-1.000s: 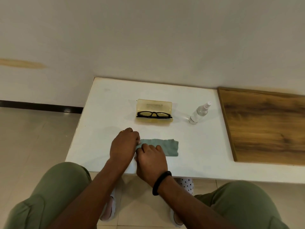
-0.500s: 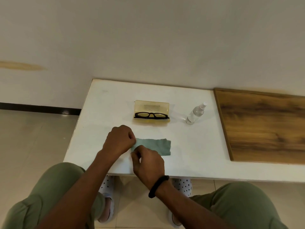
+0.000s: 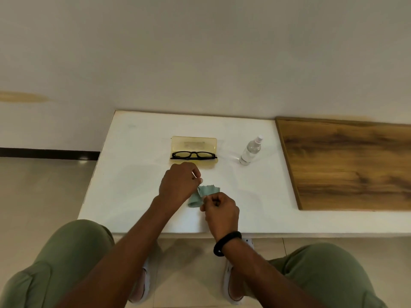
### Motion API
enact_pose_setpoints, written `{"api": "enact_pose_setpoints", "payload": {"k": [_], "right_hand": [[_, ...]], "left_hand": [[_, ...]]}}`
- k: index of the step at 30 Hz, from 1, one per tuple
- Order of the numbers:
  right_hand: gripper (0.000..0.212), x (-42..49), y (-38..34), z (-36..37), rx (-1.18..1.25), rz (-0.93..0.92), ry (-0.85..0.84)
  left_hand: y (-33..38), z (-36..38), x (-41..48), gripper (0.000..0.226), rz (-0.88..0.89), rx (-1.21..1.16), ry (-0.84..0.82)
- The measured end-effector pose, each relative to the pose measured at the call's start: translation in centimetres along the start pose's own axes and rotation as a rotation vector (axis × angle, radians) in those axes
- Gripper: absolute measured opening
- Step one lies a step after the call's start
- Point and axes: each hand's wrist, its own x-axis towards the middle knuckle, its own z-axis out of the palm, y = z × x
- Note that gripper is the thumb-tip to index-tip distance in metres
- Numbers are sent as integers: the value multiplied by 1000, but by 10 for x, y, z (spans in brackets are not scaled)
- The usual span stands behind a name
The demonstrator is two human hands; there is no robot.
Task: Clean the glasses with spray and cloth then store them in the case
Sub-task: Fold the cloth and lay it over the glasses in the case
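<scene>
On the white table [image 3: 138, 174], the cloth [image 3: 203, 193], flat a moment ago, now lifts bunched between the left hand [image 3: 179, 185] and right hand [image 3: 220, 211], both pinching it. Glasses [image 3: 193, 155] lie in the open case [image 3: 194, 143], spray bottle [image 3: 250, 151] untouched; cleaning hasn't begun.

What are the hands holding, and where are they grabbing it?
Both hands hold the green cloth. The left hand pinches its upper left edge, and the right hand pinches its near edge, lifting it off the white table.
</scene>
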Motion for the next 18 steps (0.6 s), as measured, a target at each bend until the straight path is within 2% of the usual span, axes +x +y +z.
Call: {"api": "enact_pose_setpoints", "payload": {"k": [8,18], "right_hand": [[16,11,13,-16,-113,79,49],[14,15,16,-26,-135,129,70]], "left_hand": [[16,29,12,11,14,97,-65],[30,53,17,10,28,122,-85]]}}
